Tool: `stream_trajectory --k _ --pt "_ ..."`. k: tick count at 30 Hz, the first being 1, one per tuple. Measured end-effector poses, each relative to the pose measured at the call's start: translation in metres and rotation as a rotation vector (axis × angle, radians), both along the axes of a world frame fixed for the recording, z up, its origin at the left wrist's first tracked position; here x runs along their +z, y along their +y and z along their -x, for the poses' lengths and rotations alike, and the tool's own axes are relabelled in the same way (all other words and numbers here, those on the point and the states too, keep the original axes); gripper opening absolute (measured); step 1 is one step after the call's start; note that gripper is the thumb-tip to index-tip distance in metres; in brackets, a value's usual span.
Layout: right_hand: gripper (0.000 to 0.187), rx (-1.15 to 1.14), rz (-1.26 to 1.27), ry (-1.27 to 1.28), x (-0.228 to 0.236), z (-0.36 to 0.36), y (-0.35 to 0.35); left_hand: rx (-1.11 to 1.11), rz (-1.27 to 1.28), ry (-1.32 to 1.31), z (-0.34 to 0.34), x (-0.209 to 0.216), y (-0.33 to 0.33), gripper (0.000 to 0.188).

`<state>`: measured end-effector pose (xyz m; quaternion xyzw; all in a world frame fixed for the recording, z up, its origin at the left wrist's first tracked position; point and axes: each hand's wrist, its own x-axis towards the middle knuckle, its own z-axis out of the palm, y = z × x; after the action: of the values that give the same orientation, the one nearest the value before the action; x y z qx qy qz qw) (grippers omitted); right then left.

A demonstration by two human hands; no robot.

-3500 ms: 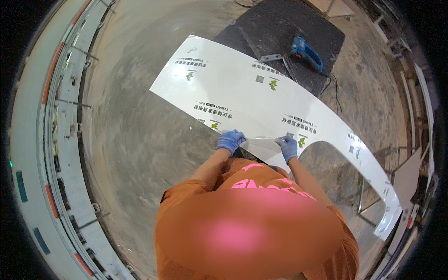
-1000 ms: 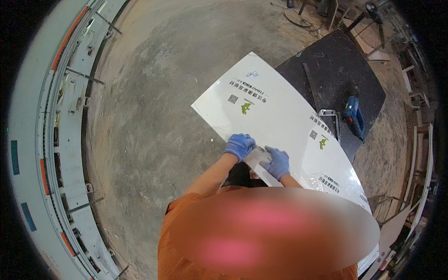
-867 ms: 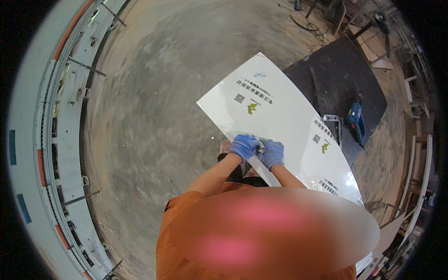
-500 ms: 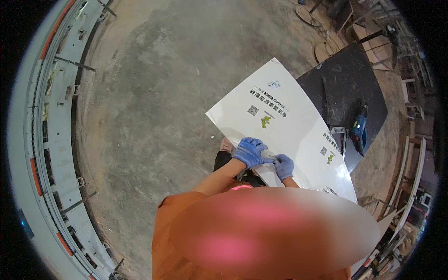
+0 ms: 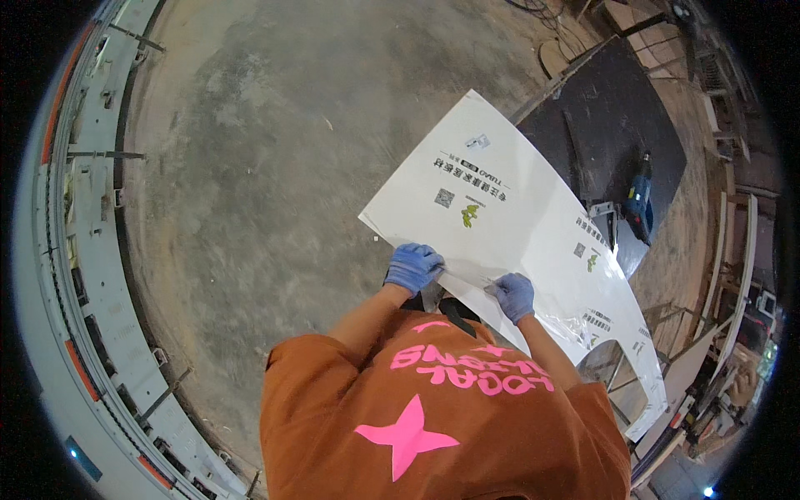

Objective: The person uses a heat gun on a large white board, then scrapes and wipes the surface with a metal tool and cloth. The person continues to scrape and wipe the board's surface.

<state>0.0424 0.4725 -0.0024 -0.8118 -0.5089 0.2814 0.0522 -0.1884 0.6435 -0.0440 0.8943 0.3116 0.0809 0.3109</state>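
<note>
A large white printed sheet (image 5: 525, 192), with dark lettering and green marks, lies slanted in front of me. Its near edge is creased and lifted. My left hand (image 5: 413, 267), in a blue work glove, grips that edge from the left, fingers curled over it. My right hand (image 5: 512, 295), gloved the same way, pinches the sheet farther to the right. A gap separates the hands, with wrinkled sheet between them. The right part of the sheet is glossy and bent, with a rounded opening near its lower corner.
Under the sheet's far right side is a dark board (image 5: 617, 117), with a blue and black power tool (image 5: 640, 204) and a metal bracket (image 5: 604, 218) on it. A long machine (image 5: 92, 275) runs along the left, rods sticking out. Pale boards (image 5: 742, 275) lean at the right.
My hands have moved apart, the left to the left and the right slightly rightward. The sheet's near edge is stretched between them, and more of its right end shows.
</note>
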Motion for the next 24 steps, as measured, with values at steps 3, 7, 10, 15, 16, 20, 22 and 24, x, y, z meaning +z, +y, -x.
stream_trajectory --k 3,7,10,15,16,20,22,24 --pt "0.028 -0.057 -0.134 -0.018 -0.003 0.004 -0.002 -0.037 0.089 0.099 -0.007 0.000 0.008 0.016" --pt "0.033 -0.109 -0.035 -0.010 0.007 0.005 0.004 -0.046 0.140 0.001 -0.027 0.005 0.021 0.011" --pt "0.056 0.047 -0.117 -0.003 0.018 0.014 0.025 -0.128 0.077 0.042 -0.035 0.013 0.027 0.009" --pt "0.043 0.251 -0.034 -0.137 0.001 0.053 0.089 -0.144 -0.011 0.111 -0.038 0.022 0.027 0.013" --pt "0.036 0.241 0.017 -0.154 -0.005 0.054 0.098 -0.125 0.049 0.086 -0.039 0.022 0.027 0.014" --pt "0.018 0.238 0.069 -0.142 -0.023 0.050 0.106 -0.120 0.052 0.060 -0.037 0.020 0.025 0.020" --pt "0.018 0.218 -0.071 -0.127 -0.027 0.045 0.099 -0.100 0.180 -0.009 -0.029 0.019 0.025 0.028" --pt "0.022 0.139 -0.148 -0.098 -0.027 0.042 0.093 -0.012 0.153 -0.105 -0.017 0.018 0.025 0.040"
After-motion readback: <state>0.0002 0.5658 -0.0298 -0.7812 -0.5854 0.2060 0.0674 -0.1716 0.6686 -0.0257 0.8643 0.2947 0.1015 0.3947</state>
